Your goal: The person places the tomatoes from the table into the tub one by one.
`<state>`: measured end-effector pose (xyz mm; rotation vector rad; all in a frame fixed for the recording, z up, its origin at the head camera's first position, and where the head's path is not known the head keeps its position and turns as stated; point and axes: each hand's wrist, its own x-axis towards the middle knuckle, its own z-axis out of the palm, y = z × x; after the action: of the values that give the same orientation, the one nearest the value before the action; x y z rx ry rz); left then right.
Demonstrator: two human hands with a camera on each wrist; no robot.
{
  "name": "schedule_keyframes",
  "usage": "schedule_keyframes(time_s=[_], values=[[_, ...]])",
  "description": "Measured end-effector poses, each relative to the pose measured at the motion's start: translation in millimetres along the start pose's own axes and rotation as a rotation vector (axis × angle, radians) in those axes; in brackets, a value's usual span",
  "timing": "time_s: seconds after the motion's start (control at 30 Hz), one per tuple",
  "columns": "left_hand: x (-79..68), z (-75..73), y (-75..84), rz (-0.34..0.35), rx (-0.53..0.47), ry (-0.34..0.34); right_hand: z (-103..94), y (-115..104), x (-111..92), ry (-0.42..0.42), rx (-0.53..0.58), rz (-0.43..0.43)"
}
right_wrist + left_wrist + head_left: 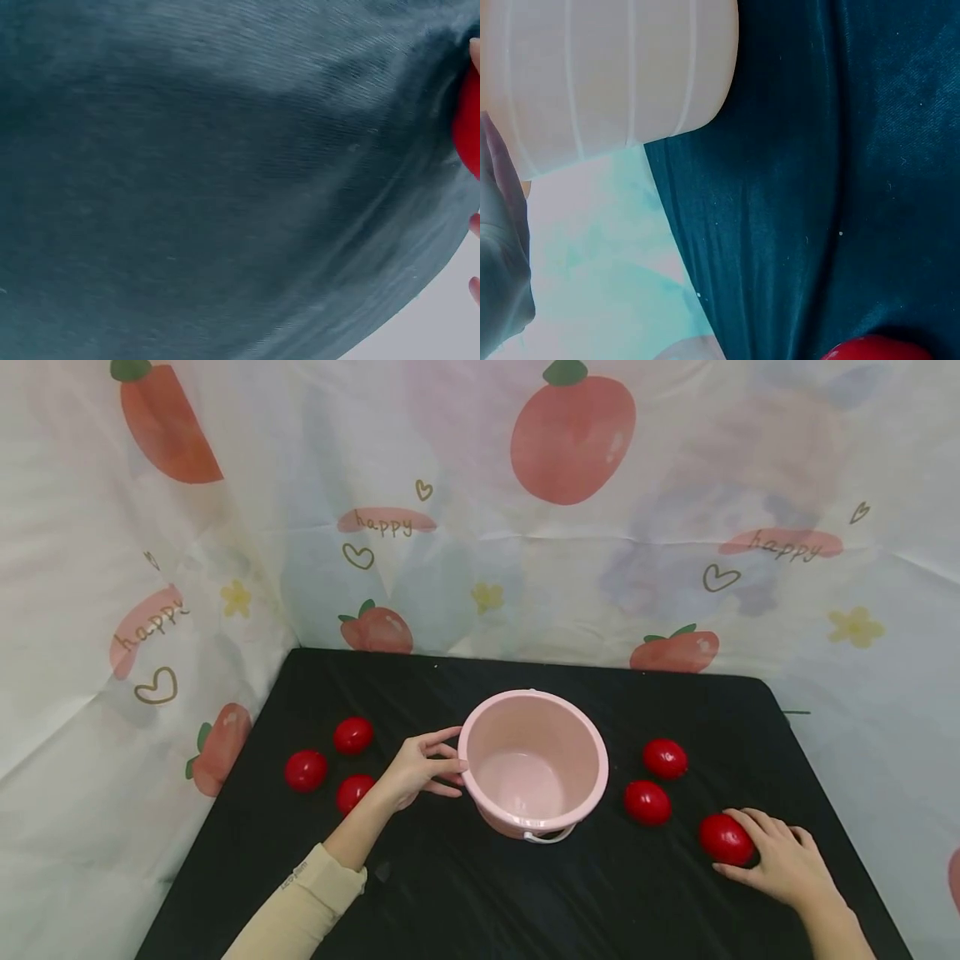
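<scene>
A pink bucket with a white handle stands upright on the black-covered table, its inside bare. My left hand touches the left side of its rim with spread, fairly straight fingers; no finger shows inside. In the left wrist view the bucket's ribbed wall fills the upper left, beside part of the hand. At the right, my right hand grips a shiny red ball between thumb and fingers, the ball seemingly on the table. Only its edge and some fingertips enter the right wrist view.
Two red balls, one farther and one nearer, lie right of the bucket. Left of it lie three more: at the back, one at the far left, and one partly behind my left forearm. A printed cloth hangs around the table.
</scene>
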<state>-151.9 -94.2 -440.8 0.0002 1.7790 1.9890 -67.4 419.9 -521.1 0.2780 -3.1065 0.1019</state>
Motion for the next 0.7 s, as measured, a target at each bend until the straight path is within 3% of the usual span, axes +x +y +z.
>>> schedule_keyframes(time_s=[0.2, 0.3, 0.5, 0.7], values=[[-1.3, 0.9, 0.1, 0.010, 0.003, 0.009, -23.8, -6, 17, 0.033, -0.057, -0.056], [-1.3, 0.5, 0.1, 0.004, 0.000, 0.014, -42.9, -13, 31, 0.097, -0.087, -0.113], [-2.1, 0.7, 2.2, -0.008, -0.004, 0.003, -80.5, -35, 62, 0.217, -0.124, -0.254], [-11.4, 6.5, 14.2, -0.007, -0.004, -0.002, -106.5, -65, 91, 0.302, -0.117, -0.387]])
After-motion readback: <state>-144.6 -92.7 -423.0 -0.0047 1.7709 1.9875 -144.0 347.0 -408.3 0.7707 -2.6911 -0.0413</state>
